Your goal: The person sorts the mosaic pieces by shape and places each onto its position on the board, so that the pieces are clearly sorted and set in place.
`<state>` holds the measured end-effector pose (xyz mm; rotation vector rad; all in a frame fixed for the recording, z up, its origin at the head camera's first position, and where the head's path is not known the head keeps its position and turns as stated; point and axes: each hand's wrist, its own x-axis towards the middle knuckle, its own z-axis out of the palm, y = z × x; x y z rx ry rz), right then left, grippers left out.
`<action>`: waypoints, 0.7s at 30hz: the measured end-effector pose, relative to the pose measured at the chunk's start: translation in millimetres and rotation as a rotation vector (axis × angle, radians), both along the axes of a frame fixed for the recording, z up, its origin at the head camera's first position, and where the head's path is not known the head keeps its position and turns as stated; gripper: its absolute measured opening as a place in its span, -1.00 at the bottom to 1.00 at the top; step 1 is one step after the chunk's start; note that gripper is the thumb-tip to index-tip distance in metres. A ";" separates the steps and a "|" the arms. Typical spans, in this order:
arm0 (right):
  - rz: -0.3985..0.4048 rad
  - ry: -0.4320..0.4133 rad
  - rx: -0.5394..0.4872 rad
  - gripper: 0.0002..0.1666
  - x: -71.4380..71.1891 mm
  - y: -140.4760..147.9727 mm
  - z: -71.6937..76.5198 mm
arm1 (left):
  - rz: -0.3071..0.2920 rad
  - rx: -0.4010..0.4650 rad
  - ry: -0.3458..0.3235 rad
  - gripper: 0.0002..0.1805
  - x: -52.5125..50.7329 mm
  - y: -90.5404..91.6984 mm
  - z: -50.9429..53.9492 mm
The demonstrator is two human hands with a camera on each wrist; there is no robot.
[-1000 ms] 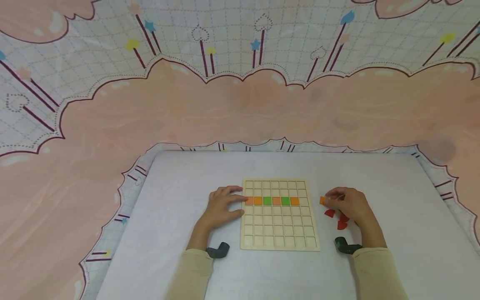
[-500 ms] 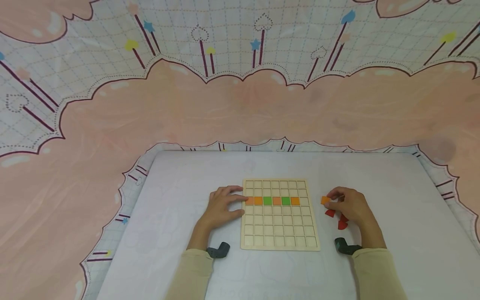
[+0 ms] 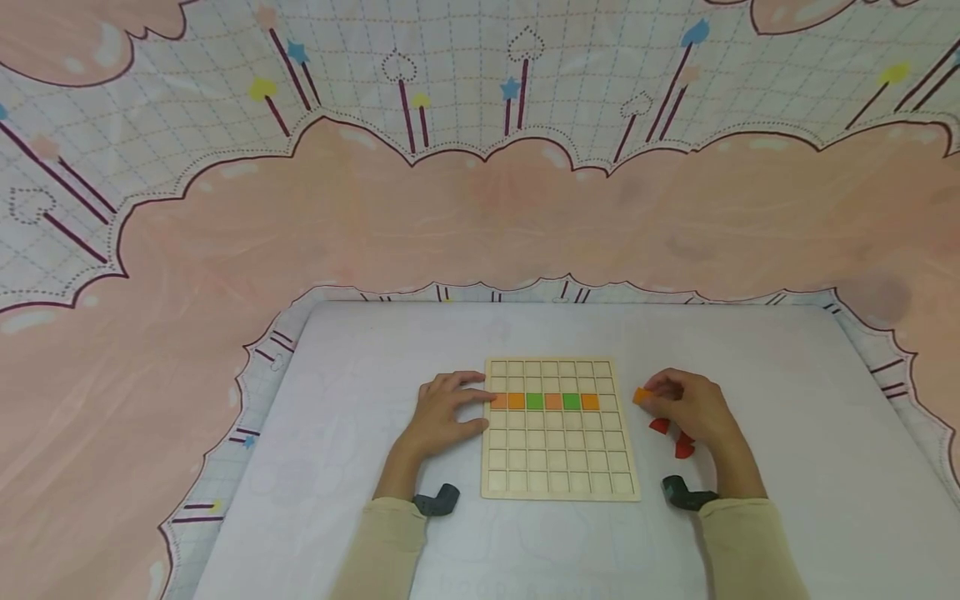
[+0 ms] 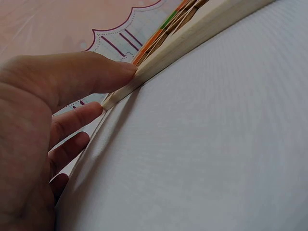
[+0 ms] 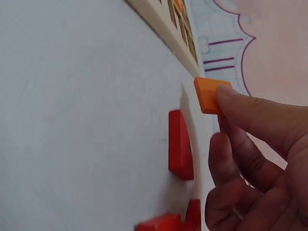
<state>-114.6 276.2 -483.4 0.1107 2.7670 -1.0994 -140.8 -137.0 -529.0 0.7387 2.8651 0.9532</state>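
Grid board [image 3: 557,438] with six tiles [image 3: 552,402]

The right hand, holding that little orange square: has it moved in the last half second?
Yes, slightly: in the head view, the right hand has shifted toward the wooden board, which has stayed put.

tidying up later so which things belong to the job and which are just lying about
Likely in the job:
orange square tile in the right hand
pale wooden grid board at the left hand
its row of orange and green square tiles

Apparently lying about:
red wedge-shaped blocks
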 end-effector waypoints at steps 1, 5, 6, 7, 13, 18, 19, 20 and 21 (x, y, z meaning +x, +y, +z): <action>0.002 -0.006 -0.020 -0.71 -0.6 -1.3 -0.1 | 0.001 0.000 -0.001 -0.57 -0.2 -0.1 -0.1; 0.007 -0.025 -0.079 -0.71 -3.5 -8.5 -2.4 | 0.002 -0.003 -0.001 -0.57 -0.3 -0.4 -0.1; 0.005 -0.032 -0.095 -0.70 -4.0 -10.7 -3.1 | 0.002 -0.003 -0.002 -0.57 -0.3 -0.4 -0.1; 0.003 -0.040 -0.109 -0.69 -4.7 -12.9 -4.2 | 0.001 -0.001 -0.002 -0.57 -0.3 -0.3 0.0; 0.016 -0.046 -0.134 -0.70 -7.3 -25.3 -7.5 | -0.002 0.009 0.007 -0.57 -0.3 -0.3 -0.5; 0.023 -0.011 -0.124 -0.72 -8.8 -33.6 -7.7 | -0.005 0.004 -0.009 -0.56 -1.2 -0.4 -0.4; 0.027 -0.004 -0.120 -0.73 -9.2 -34.9 -7.7 | -0.006 0.004 -0.013 -0.56 -1.5 -0.5 -0.5; 0.032 0.004 -0.116 -0.73 -9.7 -36.2 -7.6 | -0.006 0.001 -0.019 -0.56 -1.5 -0.6 -0.2; 0.035 0.006 -0.114 -0.73 -10.1 -37.4 -7.7 | -0.007 0.001 -0.019 -0.56 -1.4 -0.8 -0.1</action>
